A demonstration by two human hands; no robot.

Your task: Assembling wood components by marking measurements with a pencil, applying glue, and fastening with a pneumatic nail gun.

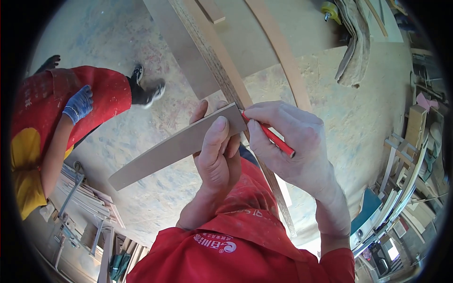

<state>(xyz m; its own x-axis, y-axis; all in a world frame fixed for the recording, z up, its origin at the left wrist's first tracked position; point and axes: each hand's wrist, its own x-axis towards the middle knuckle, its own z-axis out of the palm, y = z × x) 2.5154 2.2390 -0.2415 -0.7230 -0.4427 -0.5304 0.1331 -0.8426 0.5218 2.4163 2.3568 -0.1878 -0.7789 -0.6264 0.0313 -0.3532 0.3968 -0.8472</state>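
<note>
Left grip [218,158] clasps our flat tan wooden board [163,155], 2-o'clock end; likely light, stiff. Right grip [302,146] holds slim red pencil [280,142].

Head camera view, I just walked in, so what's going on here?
The person's left grip holds up a flat, tapering brown board. The right grip has a slim red pencil, its tip by the board's right end; whether it touches is unclear. Off left is another person in a red apron.
</note>
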